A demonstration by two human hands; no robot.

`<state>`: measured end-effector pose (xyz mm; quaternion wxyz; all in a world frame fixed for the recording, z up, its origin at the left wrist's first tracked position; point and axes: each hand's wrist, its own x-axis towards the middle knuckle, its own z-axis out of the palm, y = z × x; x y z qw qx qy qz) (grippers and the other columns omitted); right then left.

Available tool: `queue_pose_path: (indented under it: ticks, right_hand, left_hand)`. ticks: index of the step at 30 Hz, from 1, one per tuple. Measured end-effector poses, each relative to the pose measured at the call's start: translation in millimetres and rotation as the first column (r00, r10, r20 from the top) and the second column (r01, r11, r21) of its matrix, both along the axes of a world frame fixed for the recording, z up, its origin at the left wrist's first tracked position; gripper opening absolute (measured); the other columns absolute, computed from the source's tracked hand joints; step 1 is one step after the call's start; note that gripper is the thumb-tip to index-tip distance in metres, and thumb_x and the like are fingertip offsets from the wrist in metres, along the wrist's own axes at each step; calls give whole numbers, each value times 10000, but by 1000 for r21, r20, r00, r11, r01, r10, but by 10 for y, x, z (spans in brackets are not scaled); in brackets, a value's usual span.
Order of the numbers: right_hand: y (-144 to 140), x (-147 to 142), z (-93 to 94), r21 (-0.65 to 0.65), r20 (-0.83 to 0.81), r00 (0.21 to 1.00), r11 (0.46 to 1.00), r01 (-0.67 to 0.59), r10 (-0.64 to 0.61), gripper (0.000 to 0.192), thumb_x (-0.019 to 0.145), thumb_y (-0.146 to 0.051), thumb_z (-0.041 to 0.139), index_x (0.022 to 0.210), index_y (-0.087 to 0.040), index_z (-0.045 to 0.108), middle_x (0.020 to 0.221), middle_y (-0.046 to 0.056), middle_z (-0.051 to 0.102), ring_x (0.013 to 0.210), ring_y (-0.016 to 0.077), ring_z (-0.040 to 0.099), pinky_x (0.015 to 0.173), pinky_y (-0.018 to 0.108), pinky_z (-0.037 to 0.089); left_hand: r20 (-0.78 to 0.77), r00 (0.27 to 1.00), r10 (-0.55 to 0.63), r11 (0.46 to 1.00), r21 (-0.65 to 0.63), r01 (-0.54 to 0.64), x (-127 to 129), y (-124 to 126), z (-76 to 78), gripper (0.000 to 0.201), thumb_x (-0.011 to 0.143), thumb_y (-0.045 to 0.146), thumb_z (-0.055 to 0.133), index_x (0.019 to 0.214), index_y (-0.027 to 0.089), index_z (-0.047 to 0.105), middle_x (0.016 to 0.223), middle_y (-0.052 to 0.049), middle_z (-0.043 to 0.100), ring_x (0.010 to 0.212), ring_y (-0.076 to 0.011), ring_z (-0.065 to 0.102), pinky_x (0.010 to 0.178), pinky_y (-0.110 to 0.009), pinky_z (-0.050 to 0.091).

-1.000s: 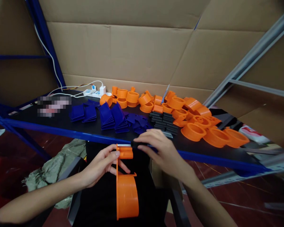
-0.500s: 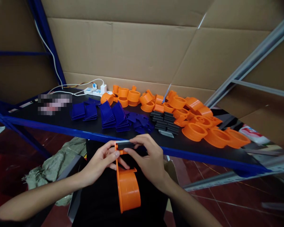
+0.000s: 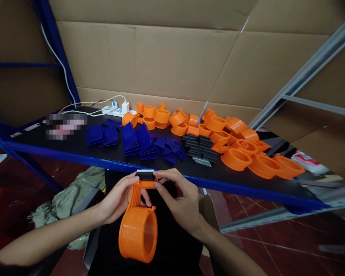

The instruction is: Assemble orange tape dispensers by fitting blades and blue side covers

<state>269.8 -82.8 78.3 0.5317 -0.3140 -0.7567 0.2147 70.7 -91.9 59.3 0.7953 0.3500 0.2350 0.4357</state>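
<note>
An orange tape dispenser hangs upright in front of my lap, its ring lowermost. Across its top end sits a black blade holder with a pale toothed edge pointing up. My left hand is closed around the dispenser's arm, thumb at the left end of the black piece. My right hand pinches the right end, its index finger at the black piece and its thumb by the orange bar below. Whether the black piece is fully seated I cannot tell.
On the black table lie blue curved plates, smaller blue parts, stacked black blade holders and many orange dispensers. A power strip with cables stands behind. The blue table edge runs just beyond my hands.
The dispenser has turned from edge-on, so its ring opening and the long side of the black blade holder now face me. Both hands keep hold near its top.
</note>
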Motion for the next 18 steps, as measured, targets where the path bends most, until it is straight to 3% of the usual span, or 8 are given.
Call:
queue_pose_path:
  ticks: [6,11,18]
  right_hand:
    - [11,19,34,60,56,998,998,28,-31,335,901,-79,627,1178,-263,668,1146,38,708,998,181,649,889,366,544]
    - [17,13,31,123,134,990,990,-64,48,344,913,-53,593,1186,-247,671,1137,44,718,1064,191,634,931,389,530]
    - [-5,28,55,131,211,971,981,-143,113,300,920,-71,589,1154,-239,674,1157,45,716,1070,186,646,942,378,534]
  left_hand:
    - [0,1000,29,1000,-4,-29,12,-10,14,156,977,319,484,1037,188,545,737,-86,730,642,-207,697,723,-385,572]
    - [-69,997,27,999,18,-26,32,-15,-49,139,961,321,531,980,186,558,604,-33,681,517,-170,657,564,-266,545]
    - [-112,994,7,1000,-2,-7,39,-11,-68,176,947,329,553,1038,179,572,516,17,617,407,-128,563,559,-290,576]
